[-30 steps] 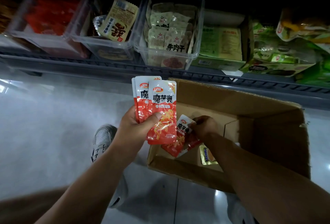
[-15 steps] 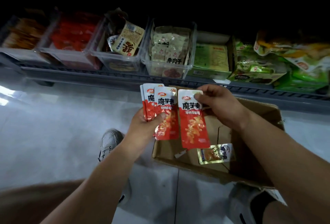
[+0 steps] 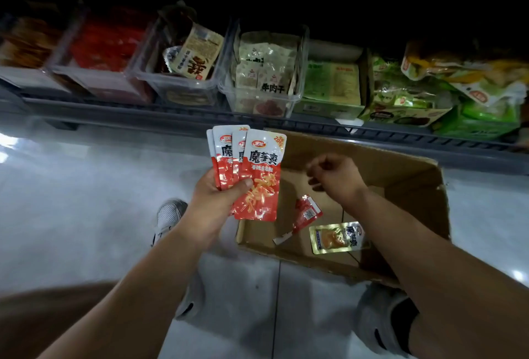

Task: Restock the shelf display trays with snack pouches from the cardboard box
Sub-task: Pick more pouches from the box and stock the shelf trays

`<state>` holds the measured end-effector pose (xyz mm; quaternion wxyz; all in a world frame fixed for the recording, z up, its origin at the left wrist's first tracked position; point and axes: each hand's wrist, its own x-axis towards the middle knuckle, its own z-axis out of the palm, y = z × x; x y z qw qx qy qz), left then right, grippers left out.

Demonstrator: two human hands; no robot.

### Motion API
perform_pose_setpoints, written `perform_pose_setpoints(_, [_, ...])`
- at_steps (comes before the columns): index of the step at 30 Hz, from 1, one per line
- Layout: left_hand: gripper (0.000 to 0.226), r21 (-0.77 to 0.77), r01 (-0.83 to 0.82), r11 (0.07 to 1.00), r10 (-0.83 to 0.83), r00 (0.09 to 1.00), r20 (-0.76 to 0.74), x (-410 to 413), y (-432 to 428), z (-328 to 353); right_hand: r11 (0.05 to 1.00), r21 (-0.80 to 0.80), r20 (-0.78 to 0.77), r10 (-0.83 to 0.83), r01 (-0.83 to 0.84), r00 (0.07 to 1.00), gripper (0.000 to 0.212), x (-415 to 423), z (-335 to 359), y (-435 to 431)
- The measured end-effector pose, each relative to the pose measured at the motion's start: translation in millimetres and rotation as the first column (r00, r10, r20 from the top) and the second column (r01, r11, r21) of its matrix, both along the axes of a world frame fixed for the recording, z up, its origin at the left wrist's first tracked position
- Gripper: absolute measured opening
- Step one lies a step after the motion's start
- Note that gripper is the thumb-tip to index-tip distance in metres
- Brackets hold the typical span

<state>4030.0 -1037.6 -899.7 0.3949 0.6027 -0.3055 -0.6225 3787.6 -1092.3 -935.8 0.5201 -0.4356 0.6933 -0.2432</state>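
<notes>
The left grip (image 3: 213, 210) is pinching a fan of red pouches (image 3: 259, 175) reading "魔芋爽" and "20%", their long axes upright and tops pointing toward the shelf (image 3: 143, 107). The right grip (image 3: 335, 178), loosely curled and holding nothing, is hovering over the cardboard box (image 3: 357, 152), where a lone red pouch (image 3: 307, 211) and a gold pouch (image 3: 337, 237) are lying. Beyond, a clear tray (image 3: 259, 102) is holding "牛肉干" packs (image 3: 266, 67).
</notes>
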Motion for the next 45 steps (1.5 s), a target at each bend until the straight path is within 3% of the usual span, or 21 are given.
perform_pose_setpoints(2, [0.034,0.012,0.0,1.0,0.0,1.0,0.008,0.4,-0.6,-6.1,0.976,0.176,-0.191,0.163,-0.129,0.968,0.009,-21.5,-39.3,14.4])
perform_pose_setpoints(6, [0.031,0.018,0.0,1.0,-0.001,0.999,0.038,-2.3,-5.3,-11.3,0.947,0.284,-0.284,0.233,-0.15,0.93,0.021,-32.0,-87.2,34.3])
perform_pose_setpoints(11, [0.038,0.034,-0.006,0.999,0.003,0.995,0.101,-0.2,-7.5,-19.0,0.976,0.208,-0.284,0.122,-0.063,0.951,0.047,-18.4,-123.4,40.3])
perform_pose_setpoints(15, [0.055,0.031,-0.01,0.999,0.006,0.995,0.104,-0.2,-4.5,-22.9,0.985,0.158,-0.343,0.125,-0.074,0.931,0.048,-15.1,-134.1,44.6])
perform_pose_setpoints(19, [0.054,0.021,0.001,1.0,-0.003,0.994,0.109,0.0,-4.6,-22.3,0.979,0.194,-0.249,0.106,-0.058,0.963,0.02,-12.8,-139.8,42.8])
perform_pose_setpoints(23, [0.042,0.025,0.011,1.0,-0.013,0.993,0.12,0.0,-3.6,-20.5,0.963,0.266,-0.163,0.012,0.032,0.987,0.014,-22.9,-148.5,43.8])
perform_pose_setpoints(26, [0.034,0.021,0.008,1.0,-0.011,0.99,0.144,-0.8,-4.9,-21.2,0.971,0.225,-0.131,-0.048,0.077,0.99,0.016,-37.6,-141.6,39.5])
perform_pose_setpoints(29, [0.033,0.023,0.008,1.0,-0.011,0.994,0.113,-2.1,-5.9,-19.3,0.99,0.133,-0.08,-0.027,0.038,0.996,0.008,-49.2,-97.0,31.9])
perform_pose_setpoints(31, [0.032,0.038,0.009,0.999,-0.013,0.994,0.104,-3.0,-6.8,-15.6,0.996,0.082,-0.031,-0.036,0.039,0.999,0.017,-53.9,-59.2,27.1])
perform_pose_setpoints(33, [0.03,0.029,-0.01,1.0,0.007,0.996,0.09,-4.4,-6.1,-12.3,0.994,0.04,0.132,-0.108,0.104,0.985,0.019,-55.3,-25.0,25.3])
perform_pose_setpoints(37, [0.027,0.03,-0.083,0.996,0.08,0.993,0.084,-11.7,0.1,-2.1,0.975,0.054,0.478,-0.214,0.214,0.852,0.021,-51.3,37.7,28.3])
perform_pose_setpoints(39, [0.026,0.051,-0.114,0.992,0.11,0.991,0.081,-16.6,5.7,0.7,0.965,0.056,0.492,-0.252,0.258,0.834,0.017,-46.9,57.0,32.4])
perform_pose_setpoints(41, [0.026,0.067,-0.144,0.987,0.14,0.988,0.064,-23.1,12.2,5.0,0.943,0.004,0.406,-0.306,0.333,0.861,0.005,-41.3,71.5,38.6])
perform_pose_setpoints(43, [0.026,0.059,-0.122,0.991,0.12,0.992,0.048,-32.6,18.0,14.3,0.913,-0.041,0.376,-0.362,0.406,0.853,0.028,-35.0,84.7,43.7])
perform_pose_setpoints(45, [0.03,0.029,-0.061,0.998,0.06,0.997,0.044,-44.6,22.0,26.9,0.874,-0.012,0.468,-0.424,0.485,0.775,0.042,-28.4,100.8,49.9])
